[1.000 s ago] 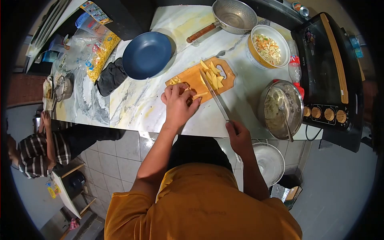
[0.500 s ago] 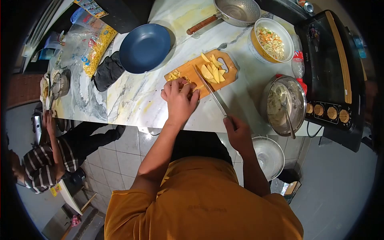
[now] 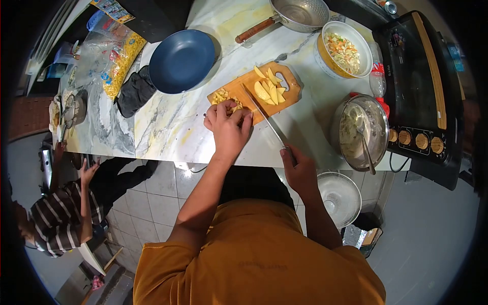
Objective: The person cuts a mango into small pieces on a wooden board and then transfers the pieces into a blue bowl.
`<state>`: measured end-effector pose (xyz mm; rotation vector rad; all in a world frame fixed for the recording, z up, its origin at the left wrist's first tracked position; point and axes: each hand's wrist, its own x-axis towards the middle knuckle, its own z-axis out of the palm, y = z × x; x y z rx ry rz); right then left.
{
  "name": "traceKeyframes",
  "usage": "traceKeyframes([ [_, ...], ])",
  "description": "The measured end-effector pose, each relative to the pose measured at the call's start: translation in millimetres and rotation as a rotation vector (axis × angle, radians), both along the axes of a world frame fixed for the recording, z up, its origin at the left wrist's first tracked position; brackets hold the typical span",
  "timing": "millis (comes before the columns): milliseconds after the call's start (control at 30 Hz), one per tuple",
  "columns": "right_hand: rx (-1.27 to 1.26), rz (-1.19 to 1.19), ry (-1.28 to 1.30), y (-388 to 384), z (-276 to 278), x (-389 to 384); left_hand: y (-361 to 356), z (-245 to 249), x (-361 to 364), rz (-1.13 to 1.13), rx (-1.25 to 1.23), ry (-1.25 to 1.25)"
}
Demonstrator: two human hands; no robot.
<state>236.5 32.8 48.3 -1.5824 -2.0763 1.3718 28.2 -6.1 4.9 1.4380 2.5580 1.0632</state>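
On the marble counter lies a wooden cutting board (image 3: pixel 246 84) with a handle hole. Pale yellow wedges, apparently potato (image 3: pixel 269 89), rest on its right half, and small diced pieces (image 3: pixel 220 95) are heaped at its left end. My left hand (image 3: pixel 229 124) has its fingers curled down over pieces at the board's near-left edge; the fingers partly hide what they press. In my right hand (image 3: pixel 299 172) is the handle of a knife (image 3: pixel 267 118). Its blade slants across the board between my left fingertips and the wedges.
A blue frying pan (image 3: pixel 182 61), black cloth (image 3: pixel 136 92) and bag of yellow pasta (image 3: pixel 122 63) stand left. Beyond are a steel pan (image 3: pixel 300 12) and a bowl of chopped vegetables (image 3: pixel 343 51). Rightward are a metal bowl with spoon (image 3: pixel 362 134) and an oven (image 3: pixel 417 81). Another person (image 3: pixel 63 213) is at left.
The knife and my right hand have shifted slightly left, while my left hand stays over the pieces. The other person has raised a hand holding a dark object.
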Motion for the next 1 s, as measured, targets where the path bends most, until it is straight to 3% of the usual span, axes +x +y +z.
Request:
traceKeyframes([
  [1000, 0.07, 0.043, -0.041, -10, -4, 9, 1, -1, -1, -0.002, 0.006, -0.006],
])
